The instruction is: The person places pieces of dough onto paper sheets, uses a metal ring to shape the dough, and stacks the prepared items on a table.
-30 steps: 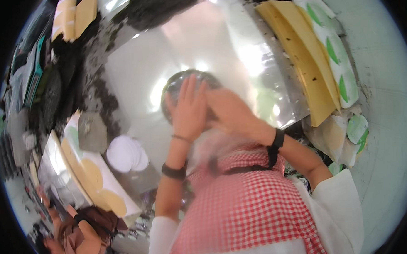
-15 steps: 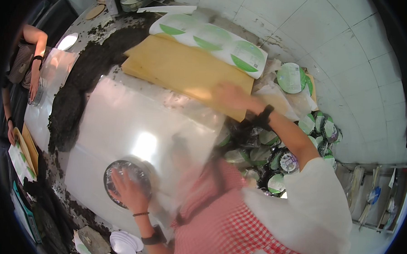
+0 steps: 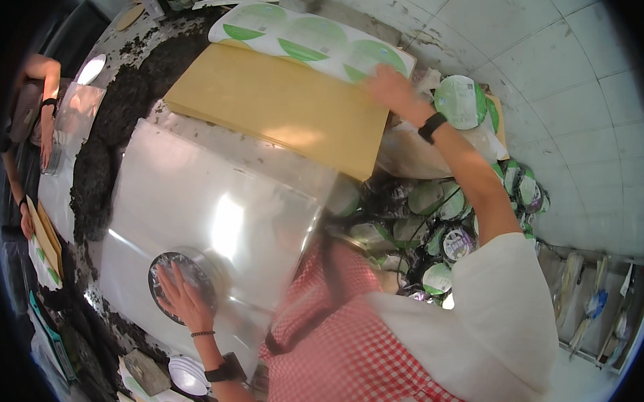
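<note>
Tiled wall [image 3: 516, 44] behind — label sheet [image 3: 311, 39], running left lengthwise, is overlapped at one end by nearer right hand [image 3: 397, 94], pinch unclear — dish [image 3: 199, 270] on plastic [image 3: 264, 198] is palmed by left hand [image 3: 187, 301], fingers spread.

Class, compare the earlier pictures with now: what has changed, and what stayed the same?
The right hand has left the wrapped disc, moving forward and right, across the tan paper, to the right end of the label sheet; whether it grips is unclear. The view swung too. The left hand stays on the disc.
</note>
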The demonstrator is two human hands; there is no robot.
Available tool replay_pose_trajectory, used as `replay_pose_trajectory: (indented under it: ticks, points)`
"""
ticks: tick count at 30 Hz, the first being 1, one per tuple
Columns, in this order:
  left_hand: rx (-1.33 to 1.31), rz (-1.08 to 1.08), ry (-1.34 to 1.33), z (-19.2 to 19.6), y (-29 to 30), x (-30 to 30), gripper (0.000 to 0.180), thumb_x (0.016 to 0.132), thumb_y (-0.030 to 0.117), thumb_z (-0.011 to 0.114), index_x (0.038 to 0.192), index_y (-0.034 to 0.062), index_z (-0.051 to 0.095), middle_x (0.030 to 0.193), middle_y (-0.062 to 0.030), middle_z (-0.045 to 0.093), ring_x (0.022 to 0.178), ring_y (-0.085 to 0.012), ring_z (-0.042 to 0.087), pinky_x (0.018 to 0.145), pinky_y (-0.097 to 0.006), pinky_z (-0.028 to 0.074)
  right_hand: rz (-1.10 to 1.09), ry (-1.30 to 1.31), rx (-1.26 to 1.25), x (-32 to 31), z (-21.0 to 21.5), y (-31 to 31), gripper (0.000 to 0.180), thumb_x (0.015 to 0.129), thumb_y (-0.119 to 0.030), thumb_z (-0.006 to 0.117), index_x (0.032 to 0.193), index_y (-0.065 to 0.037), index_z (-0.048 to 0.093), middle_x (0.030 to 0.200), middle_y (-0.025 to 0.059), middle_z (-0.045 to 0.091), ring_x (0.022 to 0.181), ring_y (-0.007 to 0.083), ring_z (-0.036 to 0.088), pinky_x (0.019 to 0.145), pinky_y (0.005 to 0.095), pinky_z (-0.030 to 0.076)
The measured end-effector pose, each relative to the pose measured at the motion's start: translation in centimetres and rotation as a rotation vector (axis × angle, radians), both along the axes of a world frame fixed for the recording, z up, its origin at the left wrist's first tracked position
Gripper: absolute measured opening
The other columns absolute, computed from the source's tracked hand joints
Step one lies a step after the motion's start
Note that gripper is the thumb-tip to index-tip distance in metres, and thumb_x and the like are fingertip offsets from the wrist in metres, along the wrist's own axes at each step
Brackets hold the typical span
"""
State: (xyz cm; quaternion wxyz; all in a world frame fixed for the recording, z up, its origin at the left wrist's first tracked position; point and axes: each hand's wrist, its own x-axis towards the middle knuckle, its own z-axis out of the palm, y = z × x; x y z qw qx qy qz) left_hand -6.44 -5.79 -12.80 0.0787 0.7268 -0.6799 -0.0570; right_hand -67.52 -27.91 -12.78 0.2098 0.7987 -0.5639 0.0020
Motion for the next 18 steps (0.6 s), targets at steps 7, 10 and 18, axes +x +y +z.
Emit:
replay_pose_trajectory:
  ticks: [7, 10, 18]
  points:
    - [-0.074, -0.003, 0.066, -1.4, -0.2, 0.7, 0.060, 0.102, 0.038, 0.026, 0.153, 0.0067, 0.025, 0.161, -0.0094, 0.022, 0.149, -0.0249, 0.018, 0.115, -0.053, 0.000, -0.593, -1.186, -0.603, -23.1, 5.5, -1.1, 0.016, 0.093, -0.018, 0.059, 0.102, -0.005, 0.063, 0.096, 0.0072, 0.064, 0.085, 0.0187, 0.059, 0.074, 0.0314, 0.050]
    - [-0.022, 0.042, 0.029, -0.2, 0.7, 2.2, 0.062, 0.099, 0.033, 0.037, 0.151, 0.0005, 0.027, 0.160, -0.0102, 0.024, 0.148, -0.0267, 0.019, 0.114, -0.058, 0.005, -0.312, -1.917, -0.483, -3.8, 8.4, 0.5, 0.017, 0.097, -0.016, 0.053, 0.103, 0.000, 0.056, 0.102, 0.0071, 0.061, 0.087, 0.0152, 0.058, 0.069, 0.0306, 0.052]
    - [-0.074, 0.177, -0.089, -0.7, 0.7, 2.1, 0.058, 0.094, 0.038, 0.046, 0.146, 0.0142, 0.041, 0.155, -0.0088, 0.034, 0.144, -0.0278, 0.028, 0.114, -0.056, 0.013, 0.849, -0.804, 0.383, 40.8, 2.8, 12.3, 0.043, 0.088, -0.006, 0.054, 0.128, -0.020, 0.063, 0.131, 0.0183, 0.055, 0.121, 0.0344, 0.055, 0.099, 0.0361, 0.047]
